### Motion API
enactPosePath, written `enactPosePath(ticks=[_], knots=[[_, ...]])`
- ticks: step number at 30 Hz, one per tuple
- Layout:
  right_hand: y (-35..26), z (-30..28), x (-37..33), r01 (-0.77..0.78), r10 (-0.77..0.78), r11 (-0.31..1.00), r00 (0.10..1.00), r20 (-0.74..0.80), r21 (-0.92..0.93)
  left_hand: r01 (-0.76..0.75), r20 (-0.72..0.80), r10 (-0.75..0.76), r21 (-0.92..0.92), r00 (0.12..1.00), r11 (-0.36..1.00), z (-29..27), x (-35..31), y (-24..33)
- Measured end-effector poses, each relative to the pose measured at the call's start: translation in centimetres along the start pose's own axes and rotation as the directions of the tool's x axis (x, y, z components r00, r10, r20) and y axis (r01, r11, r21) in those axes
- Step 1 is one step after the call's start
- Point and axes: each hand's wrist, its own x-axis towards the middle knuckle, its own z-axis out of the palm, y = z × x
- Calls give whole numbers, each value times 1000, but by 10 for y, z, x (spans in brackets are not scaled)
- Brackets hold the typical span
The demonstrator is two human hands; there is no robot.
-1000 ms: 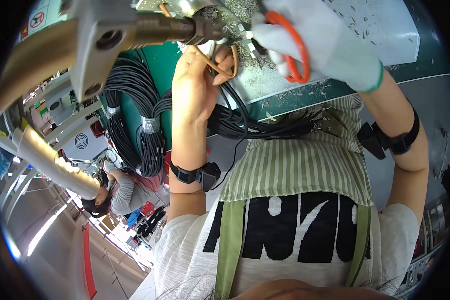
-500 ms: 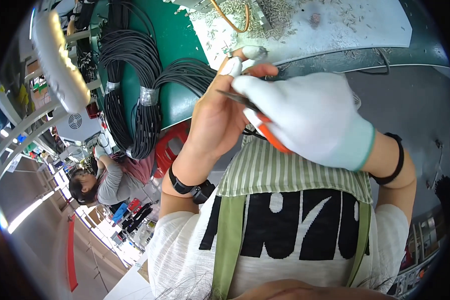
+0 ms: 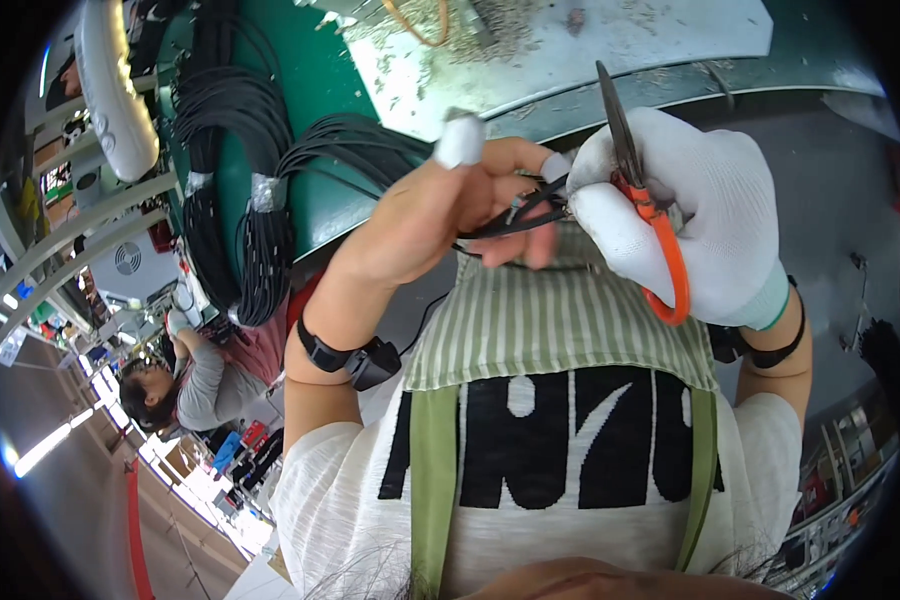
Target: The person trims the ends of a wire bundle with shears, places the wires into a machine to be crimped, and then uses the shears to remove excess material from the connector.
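Observation:
Black cables [image 3: 515,228] run across the curled fingers of my left hand [image 3: 425,215], which is bare except for white covers on the thumb and a fingertip. My left fingers are slightly blurred. In a white knitted glove, my right hand [image 3: 725,200] is closed around orange-handled scissors [image 3: 676,255], their dark blades pointing up and away from me. The gloved thumb and forefinger also meet the cable ends, between my two hands. Small metallic pieces show on the cables near my left fingers.
Bundled black cables [image 3: 270,245] lie on the green table [image 3: 335,70] at the left. A white sheet [image 3: 710,25] strewn with small metal pieces covers the table ahead. At the far left are a lit lamp [image 3: 120,100] and another person [image 3: 205,385].
My hands have come down from the sheet's edge toward my apron. The scissors have swung from pointing left to pointing up. Cables now show between my hands.

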Motion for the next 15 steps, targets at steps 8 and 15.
enactPosePath(ticks=[8, 15], knots=[[3, -46, -24, -324, 455, 676, 890, -29, 662, -47, -128, 193, 706, 973, 706, 73, 62, 34], [23, -73, -22, -401, 468, 608, 878, 99, 685, -112, -156, 407, 820, 900, 561, 86, 88, 21]])
